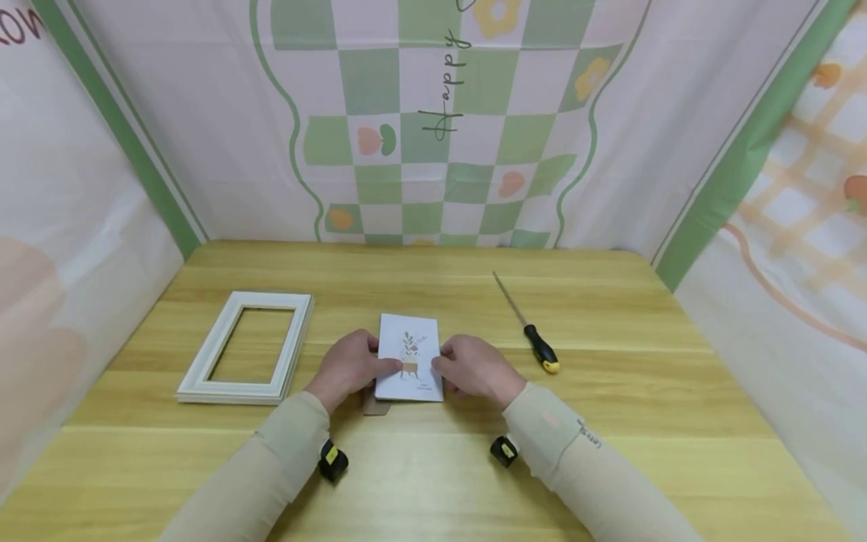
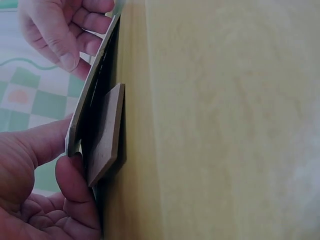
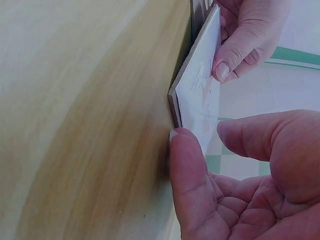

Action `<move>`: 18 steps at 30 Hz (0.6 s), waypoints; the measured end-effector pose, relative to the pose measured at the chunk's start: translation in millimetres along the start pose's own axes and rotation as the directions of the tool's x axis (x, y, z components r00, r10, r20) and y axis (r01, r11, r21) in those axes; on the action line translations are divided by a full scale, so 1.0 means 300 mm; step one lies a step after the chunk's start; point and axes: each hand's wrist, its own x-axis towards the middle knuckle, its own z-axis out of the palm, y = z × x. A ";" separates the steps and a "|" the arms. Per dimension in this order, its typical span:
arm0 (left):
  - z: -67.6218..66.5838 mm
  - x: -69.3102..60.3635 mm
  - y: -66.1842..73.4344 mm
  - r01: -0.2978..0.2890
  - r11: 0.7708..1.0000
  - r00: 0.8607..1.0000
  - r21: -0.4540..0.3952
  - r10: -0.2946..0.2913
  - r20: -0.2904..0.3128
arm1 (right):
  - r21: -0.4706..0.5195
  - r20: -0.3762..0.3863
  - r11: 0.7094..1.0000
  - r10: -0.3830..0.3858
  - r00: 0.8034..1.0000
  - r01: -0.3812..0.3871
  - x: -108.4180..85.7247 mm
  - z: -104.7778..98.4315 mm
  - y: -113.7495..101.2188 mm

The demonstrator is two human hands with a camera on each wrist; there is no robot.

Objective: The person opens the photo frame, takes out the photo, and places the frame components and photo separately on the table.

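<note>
A white card [image 1: 409, 346] printed with a potted plant lies over a stiff backing board [image 2: 95, 75], raised at a slant above the table. A brown stand leg [image 2: 107, 135] sticks out beneath the board. My left hand [image 1: 348, 369] pinches the left edge, thumb on the printed face and fingers underneath. At the right edge is my right hand [image 1: 477, 369]; its index fingertip [image 3: 182, 137] touches the side of the stack. The right thumb [image 3: 245, 137] stands apart from the card's face in the right wrist view.
A white picture frame [image 1: 193, 388] with an open middle lies flat on the left of the wooden table [image 1: 609, 452]. A screwdriver [image 1: 542, 350] with a black and yellow handle lies on the right. Printed cloth [image 1: 223, 113] hangs behind and on both sides.
</note>
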 end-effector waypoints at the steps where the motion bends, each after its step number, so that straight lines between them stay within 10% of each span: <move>1: 0.000 -0.001 0.000 -0.002 1.000 1.000 -0.008 0.002 0.002 | -0.001 0.001 1.000 0.003 1.000 -0.003 0.000 -0.001 0.000; 18: 0.004 0.000 0.012 0.013 0.999 1.000 -0.046 -0.012 0.022 | -0.176 -0.088 0.983 -0.076 0.993 0.059 -0.010 -0.001 0.001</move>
